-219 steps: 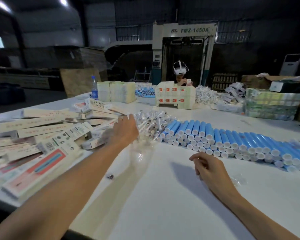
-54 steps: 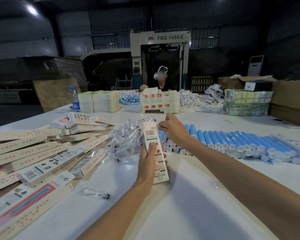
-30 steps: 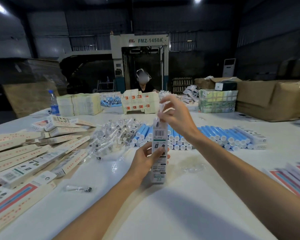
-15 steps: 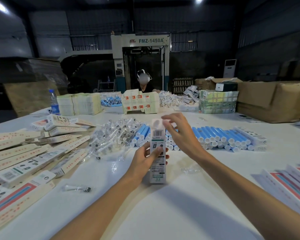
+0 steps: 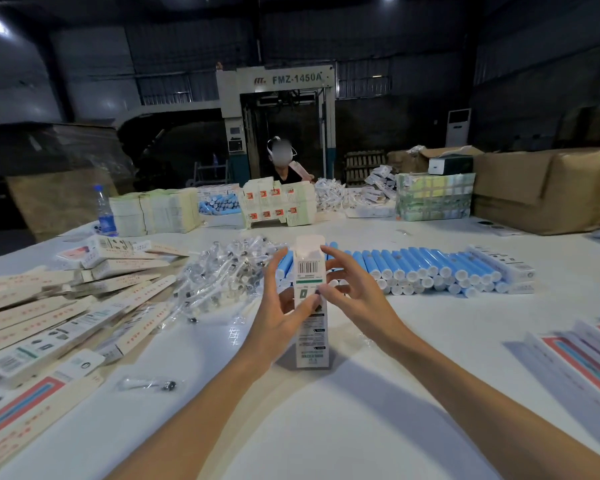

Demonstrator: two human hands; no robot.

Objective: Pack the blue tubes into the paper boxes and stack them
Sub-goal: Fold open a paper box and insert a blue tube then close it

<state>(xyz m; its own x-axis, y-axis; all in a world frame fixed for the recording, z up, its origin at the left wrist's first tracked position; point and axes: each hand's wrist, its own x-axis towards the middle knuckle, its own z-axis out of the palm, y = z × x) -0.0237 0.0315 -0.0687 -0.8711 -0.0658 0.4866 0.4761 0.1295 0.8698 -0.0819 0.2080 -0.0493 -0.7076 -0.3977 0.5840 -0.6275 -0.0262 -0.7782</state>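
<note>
A white paper box [image 5: 310, 327] stands upright on the white table [image 5: 326, 427], its top flap open. My left hand [image 5: 278, 320] grips it from the left, thumb across the printed front. My right hand [image 5: 355, 299] is on the other side, its spread fingers touching the box's right edge near the top. Behind the box a long row of blue tubes [image 5: 416, 268] with white caps lies stacked on the table. What is inside the box is hidden.
A heap of clear-wrapped small parts [image 5: 222, 275] lies left of the tubes, one loose piece [image 5: 149, 384] nearer me. Flat paper boxes [image 5: 49, 323] cover the left; packed boxes [image 5: 575, 362] lie right. A person [image 5: 281, 164], stacked cartons [image 5: 278, 206] and a bottle [image 5: 104, 211] are at the far edge.
My right hand has come down from above the box's open top to its right side. My left hand keeps hold of the box, which stays upright in the same place.
</note>
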